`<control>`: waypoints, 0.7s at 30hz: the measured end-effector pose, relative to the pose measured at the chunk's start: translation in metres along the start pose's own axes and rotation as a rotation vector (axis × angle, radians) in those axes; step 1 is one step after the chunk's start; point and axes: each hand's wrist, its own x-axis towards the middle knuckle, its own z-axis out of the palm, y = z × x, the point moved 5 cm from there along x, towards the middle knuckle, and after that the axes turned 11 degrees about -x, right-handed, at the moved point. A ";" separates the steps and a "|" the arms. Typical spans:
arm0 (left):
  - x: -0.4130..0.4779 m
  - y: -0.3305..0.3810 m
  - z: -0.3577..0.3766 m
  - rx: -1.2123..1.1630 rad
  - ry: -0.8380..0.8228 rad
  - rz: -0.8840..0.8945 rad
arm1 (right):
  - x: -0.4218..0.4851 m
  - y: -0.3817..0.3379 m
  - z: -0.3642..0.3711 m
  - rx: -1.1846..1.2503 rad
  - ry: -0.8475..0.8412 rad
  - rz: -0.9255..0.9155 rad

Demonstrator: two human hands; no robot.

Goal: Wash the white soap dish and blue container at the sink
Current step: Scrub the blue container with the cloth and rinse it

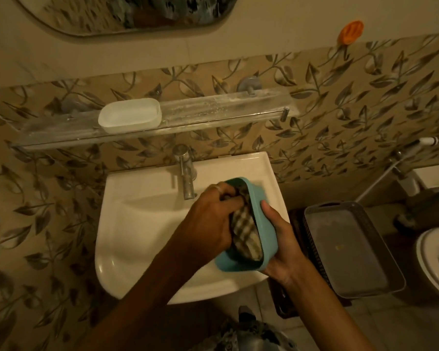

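Over the sink's (137,224) right edge, the blue container (241,266) is gripped by the right hand (280,245); a checked cloth (246,231) is clenched inside it by the left hand's (208,224) fingers. The white soap dish (129,115) is seen on the glass shelf (213,115).

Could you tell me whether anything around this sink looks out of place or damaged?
Nothing looks damaged or spilled. The clear wall shelf carries whitish smears beside the white plastic soap dish. The tilted blue plastic container is simply being wiped with a checked cloth.
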 end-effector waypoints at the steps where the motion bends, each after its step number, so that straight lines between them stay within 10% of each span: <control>1: 0.001 0.000 0.001 -0.006 0.065 -0.085 | 0.002 0.000 0.003 0.011 0.006 0.011; 7: -0.007 0.000 0.028 0.019 -0.404 0.051 | 0.002 -0.001 -0.008 0.046 0.077 0.057; 15: 0.020 -0.002 0.014 0.423 -0.077 -0.106 | 0.004 -0.012 -0.002 -0.056 0.110 0.000; 21: 0.000 -0.001 0.023 -0.012 -0.443 -0.174 | 0.000 -0.012 -0.017 -0.092 0.163 -0.143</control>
